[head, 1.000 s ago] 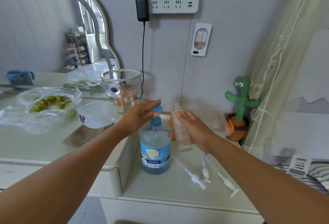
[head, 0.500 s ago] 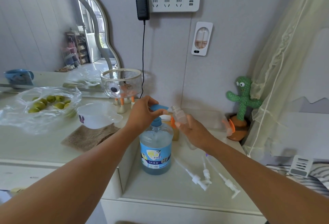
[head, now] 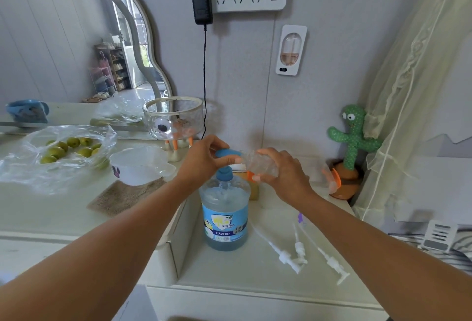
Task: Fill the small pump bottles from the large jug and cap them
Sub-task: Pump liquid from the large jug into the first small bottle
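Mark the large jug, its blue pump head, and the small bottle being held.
large jug (head: 225,222): head view, on its blue label.
blue pump head (head: 228,153): head view, on the spout's top.
small bottle (head: 258,163): head view, on its clear body.

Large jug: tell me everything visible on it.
The large jug is clear plastic holding pale blue liquid, with a blue-and-white label and a blue pump head. It stands upright on the white counter. The left hand grips the pump head; the right hand holds a small clear bottle at its spout.

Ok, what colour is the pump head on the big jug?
Blue pump head, seen in head view.
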A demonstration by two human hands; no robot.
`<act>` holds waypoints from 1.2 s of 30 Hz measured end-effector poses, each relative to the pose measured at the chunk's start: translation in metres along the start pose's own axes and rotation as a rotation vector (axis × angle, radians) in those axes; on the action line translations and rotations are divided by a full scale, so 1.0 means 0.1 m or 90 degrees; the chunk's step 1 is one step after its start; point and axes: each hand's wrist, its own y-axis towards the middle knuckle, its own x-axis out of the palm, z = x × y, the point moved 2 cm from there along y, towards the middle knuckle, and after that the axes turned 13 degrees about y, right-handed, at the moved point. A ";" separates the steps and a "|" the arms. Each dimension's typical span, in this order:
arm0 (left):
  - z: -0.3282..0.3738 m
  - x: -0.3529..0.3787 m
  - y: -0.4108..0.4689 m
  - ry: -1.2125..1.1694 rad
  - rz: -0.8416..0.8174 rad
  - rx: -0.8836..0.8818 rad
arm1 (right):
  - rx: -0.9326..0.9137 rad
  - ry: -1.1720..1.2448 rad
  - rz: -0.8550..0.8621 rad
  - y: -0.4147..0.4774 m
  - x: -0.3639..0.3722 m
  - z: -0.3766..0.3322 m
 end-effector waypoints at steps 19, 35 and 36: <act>0.13 0.42 0.79 0.467 -0.212 -0.152 | -0.057 -0.031 0.024 0.03 -0.03 0.14; 0.16 0.40 0.70 0.476 -0.251 -0.126 | -0.078 -0.047 -0.018 -0.02 -0.03 0.16; 0.17 0.41 0.70 0.470 -0.250 -0.125 | -0.079 -0.056 -0.015 -0.02 -0.03 0.15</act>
